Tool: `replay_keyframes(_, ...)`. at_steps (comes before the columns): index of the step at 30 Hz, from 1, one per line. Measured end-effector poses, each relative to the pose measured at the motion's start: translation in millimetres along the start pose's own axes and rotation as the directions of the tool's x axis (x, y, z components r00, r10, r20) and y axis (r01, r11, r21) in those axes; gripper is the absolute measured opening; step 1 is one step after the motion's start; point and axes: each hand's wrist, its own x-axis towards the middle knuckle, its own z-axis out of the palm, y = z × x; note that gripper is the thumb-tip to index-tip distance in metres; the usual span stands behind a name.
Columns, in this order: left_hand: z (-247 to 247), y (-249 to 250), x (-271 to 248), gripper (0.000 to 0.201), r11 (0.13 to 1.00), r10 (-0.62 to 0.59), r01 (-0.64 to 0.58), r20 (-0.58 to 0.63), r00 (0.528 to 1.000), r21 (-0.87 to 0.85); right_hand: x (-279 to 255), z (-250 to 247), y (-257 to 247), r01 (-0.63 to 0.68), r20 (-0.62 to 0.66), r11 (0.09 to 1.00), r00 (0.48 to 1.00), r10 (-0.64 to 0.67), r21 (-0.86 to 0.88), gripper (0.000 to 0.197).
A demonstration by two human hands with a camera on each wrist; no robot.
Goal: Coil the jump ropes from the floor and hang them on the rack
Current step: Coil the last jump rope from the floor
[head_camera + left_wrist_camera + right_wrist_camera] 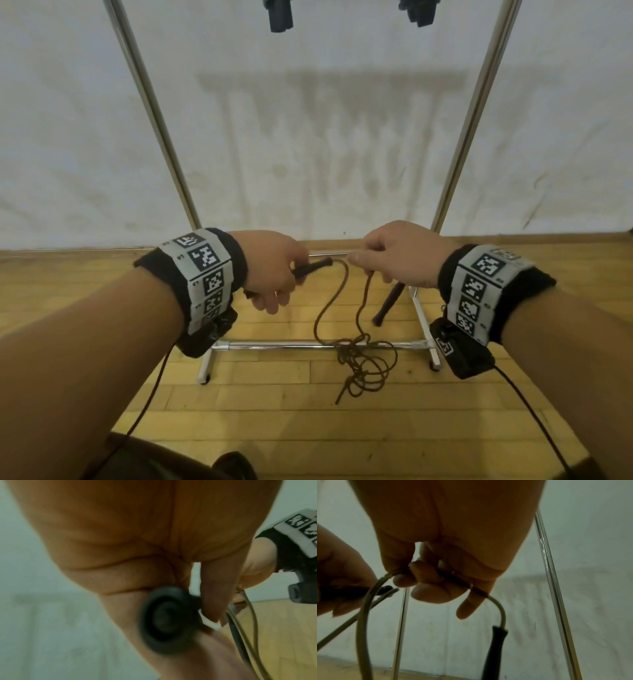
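My left hand (282, 281) grips one black handle (312, 267) of a brown jump rope (329, 301); its round end cap (164, 619) faces the left wrist camera. Just to the right, my right hand (371, 265) pinches the rope (363, 608), with the fingers (429, 582) curled round it. The second black handle (390, 305) dangles below that hand on a short bend of rope, also seen as the hanging handle (494, 649). The remaining rope lies in a loose tangle (364, 365) on the floor, across the rack's base bar. Both hands hover in front of the chrome rack (150, 102).
The rack's two slanted uprights (469, 113) rise before a white cloth backdrop. Its low crossbar (274, 345) and feet rest on the yellow wood floor (274, 428). Two dark bundles (281, 15) hang at the top edge. Wrist camera cables trail down from both arms.
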Motion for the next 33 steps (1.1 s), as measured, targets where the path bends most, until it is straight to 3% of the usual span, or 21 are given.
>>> replay_keyframes(2,-5,-5,8,0.006,0.995,-0.032,0.021,-0.118,0.992,-0.100,3,-3,7,0.000,-0.007,1.000,1.000,0.000,-0.021,0.022)
replay_keyframes(4,-8,-10,15,0.006,0.978,-0.018,-0.028,-0.215,0.976,-0.208,5,-5,15,-0.046,0.083,0.991,0.995,0.057,-0.126,0.007)
replay_keyframes(6,-7,-10,22,0.007,0.947,0.042,-0.104,-0.204,0.978,-0.304,9,0,24,-0.083,0.185,0.953,0.972,0.141,-0.292,0.024)
replay_keyframes(7,-4,-8,25,0.005,0.922,0.076,-0.136,-0.173,0.982,-0.363,11,2,26,-0.089,0.213,0.952,0.965,0.156,-0.293,0.035)
replay_keyframes(8,-2,-4,28,0.006,0.897,0.111,-0.163,-0.147,0.983,-0.412,15,3,27,-0.089,0.223,0.970,0.965,0.140,-0.224,0.043)
replay_keyframes(10,2,4,36,0.027,0.877,0.164,-0.203,-0.125,0.979,-0.435,20,3,21,-0.071,0.209,0.995,0.976,0.054,0.074,0.043)
replay_keyframes(13,4,11,46,0.049,0.846,0.210,-0.239,-0.113,0.971,-0.476,29,5,6,-0.059,0.171,0.838,0.984,-0.042,0.543,0.028)
replay_keyframes(14,4,12,49,0.054,0.819,0.216,-0.242,-0.111,0.970,-0.521,31,6,1,-0.064,0.166,0.786,0.985,-0.050,0.615,0.027)
replay_keyframes(16,1,14,53,0.059,0.748,0.218,-0.248,-0.126,0.968,-0.615,36,7,-3,-0.056,0.136,0.776,0.990,-0.039,0.628,0.024)
replay_keyframes(20,-10,15,63,0.052,0.541,0.264,-0.323,-0.208,0.942,-0.777,49,4,1,-0.044,0.070,0.732,0.998,-0.006,0.680,0.025)
replay_keyframes(22,-18,14,66,0.044,0.340,0.295,-0.390,-0.297,0.908,-0.856,53,8,11,-0.064,0.107,0.714,0.994,-0.015,0.697,0.029)
replay_keyframes(24,-26,16,66,0.037,0.142,0.273,-0.470,-0.422,0.865,-0.871,57,14,25,-0.097,0.164,0.774,0.986,-0.009,0.626,0.038)
replay_keyframes(27,-38,19,66,0.028,0.014,0.148,-0.600,-0.592,0.793,-0.800,61,19,55,-0.175,0.238,0.856,0.969,0.063,0.486,0.042)
replay_keyframes(29,-49,17,68,0.023,-0.146,0.045,-0.637,-0.649,0.760,-0.757,62,18,77,-0.238,0.271,0.895,0.952,0.139,0.378,0.044)
replay_keyframes(31,-59,13,71,0.018,-0.306,-0.144,-0.662,-0.654,0.742,-0.684,61,18,95,-0.276,0.286,0.935,0.935,0.208,0.224,0.043)
replay_keyframes(32,-61,11,75,0.017,-0.336,-0.253,-0.680,-0.633,0.732,-0.652,60,19,101,-0.277,0.289,0.952,0.929,0.231,0.132,0.042)
replay_keyframes(33,-59,11,80,0.016,-0.310,-0.337,-0.697,-0.611,0.716,-0.646,60,19,106,-0.267,0.289,0.963,0.925,0.245,0.039,0.042)
